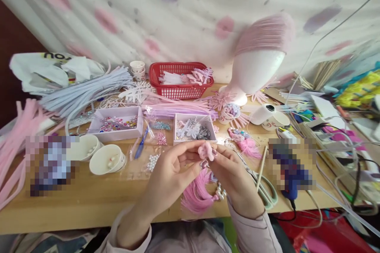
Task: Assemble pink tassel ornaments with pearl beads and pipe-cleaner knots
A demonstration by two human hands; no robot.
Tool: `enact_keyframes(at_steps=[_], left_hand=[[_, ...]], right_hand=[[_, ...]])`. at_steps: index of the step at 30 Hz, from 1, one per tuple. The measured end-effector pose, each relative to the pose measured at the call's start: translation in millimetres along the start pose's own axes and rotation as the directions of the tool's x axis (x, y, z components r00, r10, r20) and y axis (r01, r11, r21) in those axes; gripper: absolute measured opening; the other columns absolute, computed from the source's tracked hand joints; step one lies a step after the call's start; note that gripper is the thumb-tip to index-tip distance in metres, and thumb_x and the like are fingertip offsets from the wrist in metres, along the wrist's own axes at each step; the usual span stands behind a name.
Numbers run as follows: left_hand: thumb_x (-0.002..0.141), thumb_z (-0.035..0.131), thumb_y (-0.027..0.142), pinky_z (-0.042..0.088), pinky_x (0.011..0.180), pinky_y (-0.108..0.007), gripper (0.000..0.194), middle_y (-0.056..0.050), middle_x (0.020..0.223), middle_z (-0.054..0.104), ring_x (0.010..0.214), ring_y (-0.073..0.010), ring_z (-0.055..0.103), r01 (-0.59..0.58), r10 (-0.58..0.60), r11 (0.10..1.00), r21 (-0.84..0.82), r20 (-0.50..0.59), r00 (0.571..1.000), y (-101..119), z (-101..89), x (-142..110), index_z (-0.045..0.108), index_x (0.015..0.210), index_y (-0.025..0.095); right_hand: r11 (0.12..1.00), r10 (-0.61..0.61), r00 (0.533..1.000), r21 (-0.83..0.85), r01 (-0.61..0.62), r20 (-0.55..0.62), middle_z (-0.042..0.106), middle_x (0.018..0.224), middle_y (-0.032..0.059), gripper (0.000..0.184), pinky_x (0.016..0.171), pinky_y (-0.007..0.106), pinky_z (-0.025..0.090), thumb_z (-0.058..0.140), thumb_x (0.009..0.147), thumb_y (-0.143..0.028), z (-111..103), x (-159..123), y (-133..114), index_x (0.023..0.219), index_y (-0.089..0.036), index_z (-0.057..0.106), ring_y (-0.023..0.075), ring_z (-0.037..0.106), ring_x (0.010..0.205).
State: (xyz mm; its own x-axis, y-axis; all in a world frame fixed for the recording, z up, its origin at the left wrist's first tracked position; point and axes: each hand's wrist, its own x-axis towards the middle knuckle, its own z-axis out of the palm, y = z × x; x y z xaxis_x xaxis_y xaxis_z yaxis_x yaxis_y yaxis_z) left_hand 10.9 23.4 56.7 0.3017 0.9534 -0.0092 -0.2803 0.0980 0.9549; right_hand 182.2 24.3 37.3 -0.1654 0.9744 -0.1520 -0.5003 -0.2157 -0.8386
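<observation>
One pink flower [205,151], petals up-left, long axis slanting

Wooden table [97,209] carries, directly on its surface: red plastic basket [181,91], two shallow white boxes [118,131] holding gems and ornaments, paper cups [107,159], green-handled scissors [267,194], blue pen [141,144], pink tassel [196,195].

A white fabric curtain with blurred pink and purple flowers [190,16] hangs in folds behind a light-brown wooden table [97,209]; a dark reddish-brown surface [18,63] stands at the far left.
</observation>
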Motion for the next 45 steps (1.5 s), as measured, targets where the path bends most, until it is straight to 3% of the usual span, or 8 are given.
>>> enact_keyframes(at_steps=[7, 12, 16, 21, 25, 29, 39, 45], left_hand=[[0.089, 0.068, 0.009, 0.06, 0.091, -0.02, 0.032, -0.003, 0.12, 0.078, 0.103, -0.0128, 0.074, -0.2, 0.219, 0.948, 0.246, -0.053, 0.974, 5.8, -1.3, -14.2, 0.076, 0.116, 0.024], [0.085, 0.066, 0.005, 0.06, 0.089, -0.019, 0.032, -0.001, 0.112, 0.079, 0.098, -0.0122, 0.074, -0.185, 0.199, 0.96, 0.21, -0.048, 0.979, 6.0, -6.4, -21.0, 0.073, 0.111, 0.023], [0.086, 0.068, 0.006, 0.061, 0.086, -0.019, 0.031, 0.0, 0.105, 0.078, 0.092, -0.0118, 0.074, -0.173, 0.204, 0.947, 0.27, -0.092, 0.975, 7.7, -9.5, -24.5, 0.075, 0.11, 0.024], [0.091, 0.066, 0.011, 0.062, 0.095, -0.024, 0.03, -0.004, 0.12, 0.078, 0.107, -0.0172, 0.074, -0.155, 0.189, 0.961, 0.228, -0.136, 0.973, 5.9, -14.1, -27.1, 0.08, 0.114, 0.025], [0.091, 0.065, 0.008, 0.06, 0.101, -0.025, 0.039, -0.003, 0.129, 0.074, 0.119, -0.019, 0.071, -0.116, 0.132, 0.986, 0.118, -0.138, 0.982, 5.1, -15.6, -29.8, 0.079, 0.12, 0.03], [0.088, 0.07, 0.008, 0.059, 0.1, -0.022, 0.04, 0.0, 0.126, 0.074, 0.12, -0.0175, 0.07, -0.094, 0.102, 0.993, 0.07, -0.127, 0.987, 7.7, -13.5, -32.5, 0.08, 0.117, 0.034], [0.09, 0.075, 0.02, 0.064, 0.083, -0.022, 0.019, -0.003, 0.103, 0.079, 0.096, -0.017, 0.076, -0.149, 0.225, 0.938, 0.312, -0.223, 0.949, 8.4, -9.4, -27.1, 0.083, 0.106, 0.027], [0.093, 0.07, 0.018, 0.062, 0.082, -0.025, 0.017, -0.004, 0.099, 0.08, 0.095, -0.0187, 0.074, -0.253, 0.352, 0.865, 0.433, -0.166, 0.921, 11.5, -10.3, -31.6, 0.083, 0.099, 0.027]], right_hand=[[0.977, 0.135, 0.981, 0.146, -0.155, 0.141, 0.069, 0.08, 0.0006, 0.018, 0.078, 0.031, 0.052, 0.089, 0.074, -0.036, 10.3, -0.6, 10.1, 0.081, -0.023, 0.079, 0.016, 0.06, 0.074], [0.95, 0.187, 0.973, 0.226, -0.215, 0.138, 0.07, 0.081, -0.0002, 0.018, 0.079, 0.032, 0.054, 0.09, 0.071, -0.029, 19.3, -4.0, 14.5, 0.083, -0.024, 0.078, 0.0158, 0.061, 0.073], [0.992, 0.101, 0.993, 0.07, -0.106, 0.067, 0.069, 0.079, 0.0014, 0.022, 0.077, 0.035, 0.055, 0.09, 0.071, -0.04, 28.0, -3.8, 16.9, 0.079, -0.024, 0.077, 0.0191, 0.062, 0.074], [0.982, -0.11, 0.993, -0.163, 0.101, -0.049, 0.067, 0.084, 0.0034, 0.021, 0.084, 0.037, 0.055, 0.083, 0.08, -0.042, 36.1, -7.0, 21.5, 0.081, -0.024, 0.073, 0.0215, 0.064, 0.082], [0.856, -0.386, 0.917, -0.411, 0.313, -0.106, 0.064, 0.101, 0.0032, 0.008, 0.086, 0.03, 0.052, 0.075, 0.092, -0.032, 42.5, -13.7, 22.0, 0.088, -0.026, 0.072, 0.018, 0.063, 0.093], [0.731, -0.502, 0.863, -0.557, 0.393, -0.05, 0.062, 0.102, 0.0038, 0.007, 0.087, 0.03, 0.05, 0.069, 0.097, -0.027, 45.7, -19.0, 20.7, 0.089, -0.026, 0.07, 0.0188, 0.06, 0.098], [0.445, -0.611, 0.778, -0.751, 0.487, 0.142, 0.058, 0.106, 0.0067, 0.012, 0.09, 0.04, 0.048, 0.058, 0.1, -0.016, 35.9, -24.8, 19.6, 0.101, -0.027, 0.063, 0.0238, 0.058, 0.104], [0.576, -0.496, 0.85, -0.666, 0.474, 0.176, 0.058, 0.109, 0.0071, 0.01, 0.092, 0.04, 0.05, 0.055, 0.103, -0.023, 32.8, -31.9, 20.1, 0.111, -0.028, 0.059, 0.0237, 0.059, 0.104]])
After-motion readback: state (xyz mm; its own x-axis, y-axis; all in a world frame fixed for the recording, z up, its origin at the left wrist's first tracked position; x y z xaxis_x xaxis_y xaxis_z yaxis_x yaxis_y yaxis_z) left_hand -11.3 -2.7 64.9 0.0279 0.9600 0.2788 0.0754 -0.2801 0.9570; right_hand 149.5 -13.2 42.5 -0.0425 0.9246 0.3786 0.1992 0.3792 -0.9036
